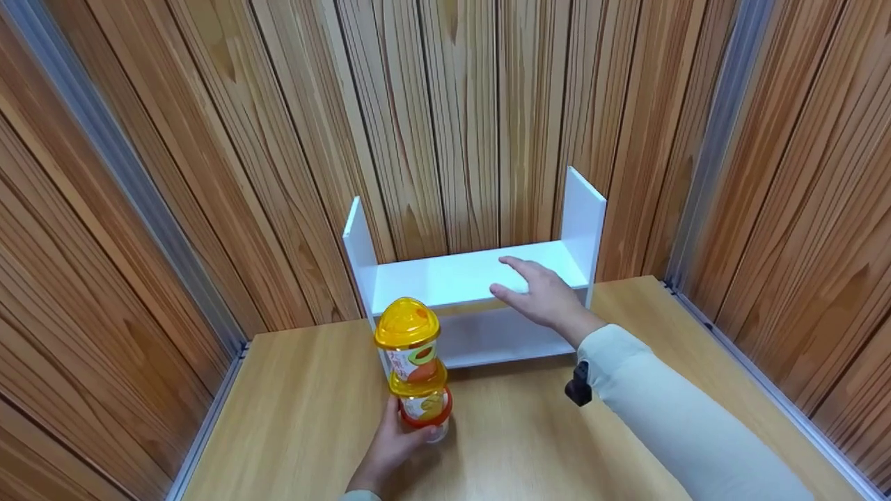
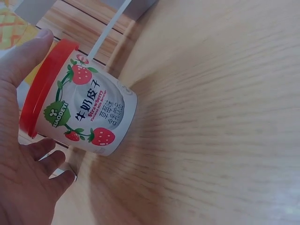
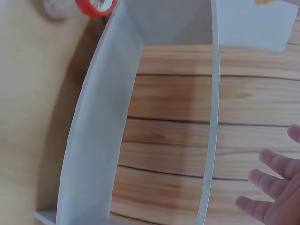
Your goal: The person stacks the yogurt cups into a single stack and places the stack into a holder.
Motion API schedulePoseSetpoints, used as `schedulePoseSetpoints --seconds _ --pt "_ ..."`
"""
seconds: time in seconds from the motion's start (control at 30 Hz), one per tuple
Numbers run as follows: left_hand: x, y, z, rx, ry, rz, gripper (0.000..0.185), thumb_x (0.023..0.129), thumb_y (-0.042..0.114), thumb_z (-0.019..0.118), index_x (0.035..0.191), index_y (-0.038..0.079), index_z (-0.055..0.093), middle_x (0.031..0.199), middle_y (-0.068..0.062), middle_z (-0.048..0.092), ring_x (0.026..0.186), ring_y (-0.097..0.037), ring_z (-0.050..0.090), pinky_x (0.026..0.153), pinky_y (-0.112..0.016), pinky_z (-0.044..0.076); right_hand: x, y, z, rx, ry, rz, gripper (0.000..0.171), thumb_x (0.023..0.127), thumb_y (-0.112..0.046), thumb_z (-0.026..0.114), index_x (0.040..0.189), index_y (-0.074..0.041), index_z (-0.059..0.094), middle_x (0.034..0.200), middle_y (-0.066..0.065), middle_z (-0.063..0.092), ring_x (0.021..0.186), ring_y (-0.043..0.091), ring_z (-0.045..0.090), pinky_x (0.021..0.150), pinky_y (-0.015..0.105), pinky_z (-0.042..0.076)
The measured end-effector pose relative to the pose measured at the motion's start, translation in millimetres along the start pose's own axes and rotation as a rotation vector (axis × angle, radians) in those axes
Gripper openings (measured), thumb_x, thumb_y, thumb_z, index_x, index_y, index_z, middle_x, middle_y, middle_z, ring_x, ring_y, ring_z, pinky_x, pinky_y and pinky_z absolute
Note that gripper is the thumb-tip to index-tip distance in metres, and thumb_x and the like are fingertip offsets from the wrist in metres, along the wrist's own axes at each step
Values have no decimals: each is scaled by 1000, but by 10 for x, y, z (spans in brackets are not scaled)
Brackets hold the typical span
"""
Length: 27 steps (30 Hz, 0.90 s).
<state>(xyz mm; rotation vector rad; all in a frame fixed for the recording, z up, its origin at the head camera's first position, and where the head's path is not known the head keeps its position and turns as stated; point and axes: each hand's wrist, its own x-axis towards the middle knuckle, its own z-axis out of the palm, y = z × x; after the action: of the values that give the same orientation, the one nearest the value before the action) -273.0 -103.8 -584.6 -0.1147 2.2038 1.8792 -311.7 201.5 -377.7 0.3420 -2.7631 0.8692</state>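
Head view shows the left hand [image 1: 392,445] low in the middle of the frame, with its fingers curled round the bottom cup of a stack. That bottom one is a strawberry cup [image 1: 425,409] with a red rim, and most of it is hidden behind the fingers here. On top of it sit two more cups with yellow lids [image 1: 408,339], and their labels are too small to read. The stack stands upright on the wooden table [image 1: 292,417], just in front of the left end of a white shelf [image 1: 459,275]. The right hand [image 1: 539,292] is in the middle of the frame, wide open with fingers spread, holding nothing. It is over the top board of the shelf, but I cannot tell if it touches the board. A small black thing [image 1: 578,384] is strapped by the wrist of the pale sleeve [image 1: 668,410], and it is hard to make out. In the left wrist view the cup shows big at the left, tilted in the frame, with red strawberries on its white side; the thumb [image 2: 21,56] and fingers are cut off by the edge. In the right wrist view only some fingertips [image 3: 274,180] show at the lower right, and the red rim peeks in at the top left, mostly cut off. Wooden walls [image 1: 209,139] stand all around.
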Motion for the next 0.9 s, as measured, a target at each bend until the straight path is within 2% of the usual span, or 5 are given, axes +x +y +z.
schedulePoseSetpoints --seconds 0.23,0.47,0.57,0.77,0.9 --pt "-17 2 17 -31 -6 28 102 55 33 88 136 38 25 133 5 40 123 -26 36 102 -58 24 -20 147 -49 -27 5 5 79 75 -78 39 141 -34 34 143 -2 34 132 24 29 103 52 26" --pt "-17 9 9 -68 -18 -11 108 55 32 88 139 37 21 139 2 35 126 -29 31 101 -61 20 -89 259 -114 -18 24 0 77 76 -76 42 141 -36 32 144 -3 34 132 24 29 102 54 26" --pt "-15 -7 4 -36 -11 6 109 55 34 87 140 35 20 139 0 34 127 -31 30 102 -61 18 -128 307 -151 6 28 20 76 76 -74 46 140 -37 32 143 0 35 131 26 30 100 56 28" --pt "-7 -12 8 40 7 74 105 56 36 86 139 29 24 137 -3 38 126 -30 32 102 -61 17 -178 424 -231 76 79 55 76 76 -67 54 140 -32 32 136 7 44 121 32 42 91 57 38" --pt "0 2 25 40 22 67 106 54 35 87 139 28 24 136 -3 38 125 -31 33 102 -61 19 -217 517 -270 147 124 84 80 76 -64 59 140 -26 32 134 9 45 121 32 42 90 55 41"
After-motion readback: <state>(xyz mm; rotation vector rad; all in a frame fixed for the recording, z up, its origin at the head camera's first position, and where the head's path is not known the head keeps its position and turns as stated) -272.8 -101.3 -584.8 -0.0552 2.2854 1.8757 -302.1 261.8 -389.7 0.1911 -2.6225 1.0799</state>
